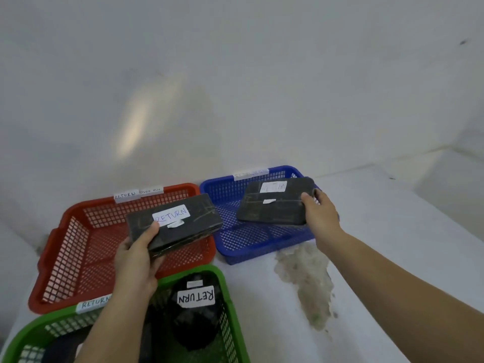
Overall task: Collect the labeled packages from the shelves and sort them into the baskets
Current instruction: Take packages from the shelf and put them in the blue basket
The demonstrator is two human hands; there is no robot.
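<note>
Left hand point(136, 260) clamped on black package point(175, 227), "RETURN" label up for reading, held over red basket point(68, 247). Right hand point(320, 216) pinching second package point(275, 203) by edge above blue basket point(262, 247), label unreadable. Green basket point(225, 305) already holding "RETURN" parcel point(195, 318).

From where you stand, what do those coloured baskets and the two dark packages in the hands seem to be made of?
The red lattice basket, blue lattice basket and green lattice basket look like moulded plastic: uniform colour, gridded walls. The flat black package in the left hand and the flat black package in the right hand seem wrapped in dark film or tape, faintly creased, with white paper labels.
</note>
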